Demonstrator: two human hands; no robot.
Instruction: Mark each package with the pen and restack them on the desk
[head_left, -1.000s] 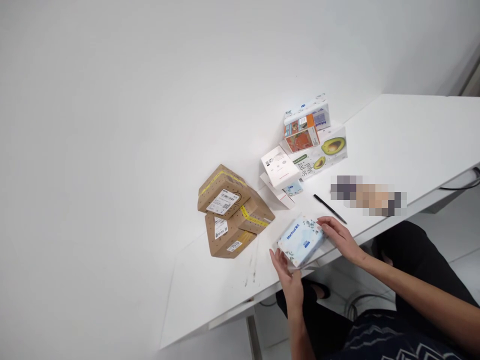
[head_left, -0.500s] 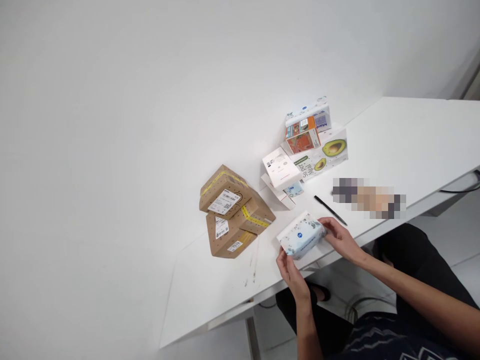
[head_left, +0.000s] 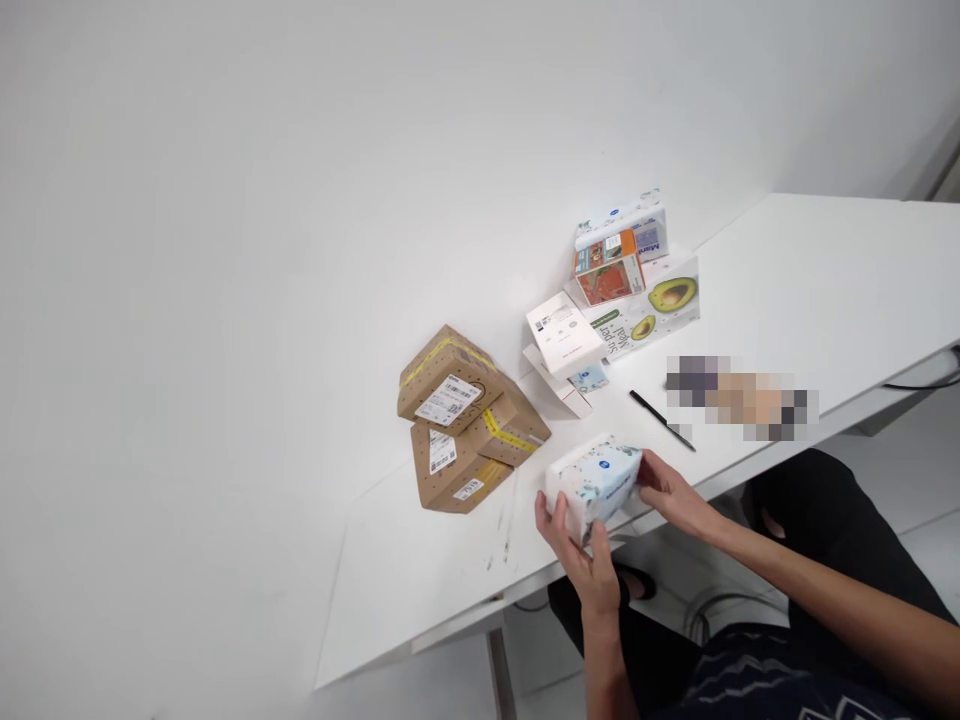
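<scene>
A soft white and blue tissue pack (head_left: 591, 484) with a leaf print is held over the white table's (head_left: 787, 290) near edge. My left hand (head_left: 581, 555) grips its near left end from below, thumb up against its side. My right hand (head_left: 671, 490) holds the right end, fingers curled on it. The pack is tipped up on one long edge.
Three taped brown cardboard parcels (head_left: 461, 420) are stacked to the left. Behind lie an open white box (head_left: 562, 345), an avocado-print box (head_left: 649, 310) with an orange carton (head_left: 607, 270) and another tissue pack (head_left: 626, 225) on it. A black pen (head_left: 660, 419) lies to the right.
The pack has been turned from lying flat to standing on its edge and has shifted slightly left and nearer. My left hand moved under it; my right hand followed its end.
</scene>
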